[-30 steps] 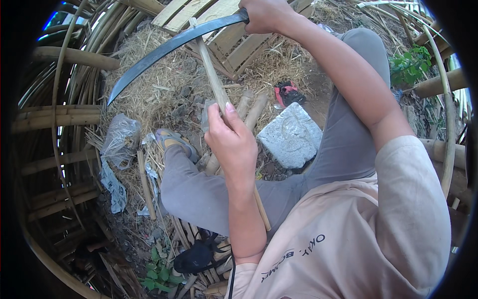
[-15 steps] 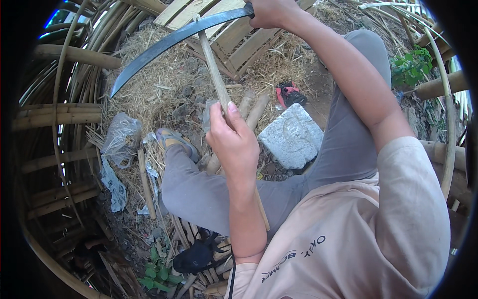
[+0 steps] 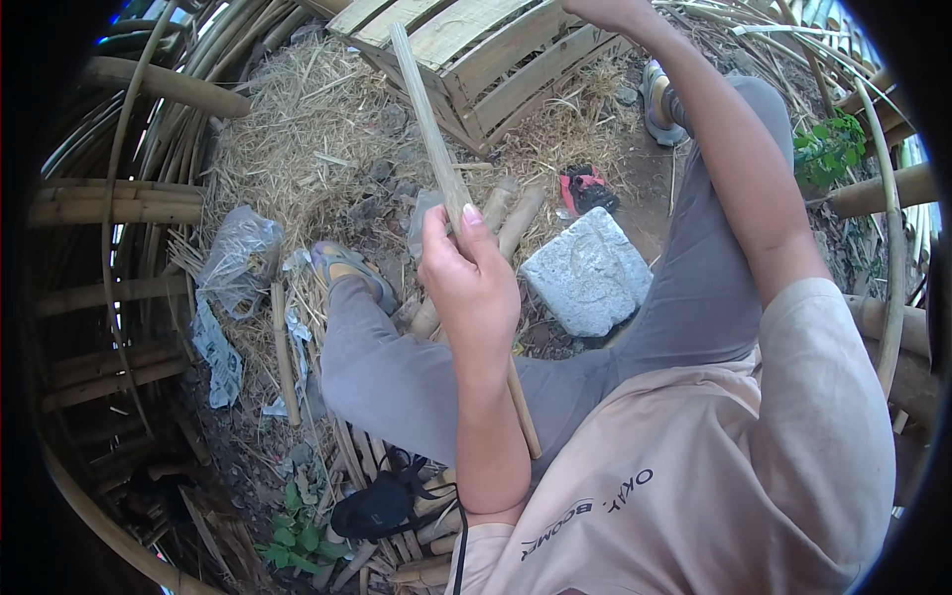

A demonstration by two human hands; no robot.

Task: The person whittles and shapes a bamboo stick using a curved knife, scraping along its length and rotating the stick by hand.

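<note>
My left hand (image 3: 466, 268) is closed round a pale, slim wooden stick (image 3: 426, 114). The stick slants from its upper end in front of a wooden crate, down through my fingers and along my forearm, with its lower end over my lap. My right hand (image 3: 612, 10) is at the top edge, partly cut off, above the crate. It looks closed; the long curved sickle it gripped half a second ago lies beyond the picture's edge now.
A slatted wooden crate (image 3: 486, 79) stands on straw ahead. Between my legs lies a pale stone block (image 3: 587, 271), near a red and black bag (image 3: 587, 190). Clear plastic (image 3: 241, 260) lies left, a black strapped item (image 3: 377, 508) lower left. Bamboo poles (image 3: 119, 205) line the left side.
The sickle's blade has left the stick and gone out of view over the top edge. My right hand has moved up and right; my left hand still grips the stick.
</note>
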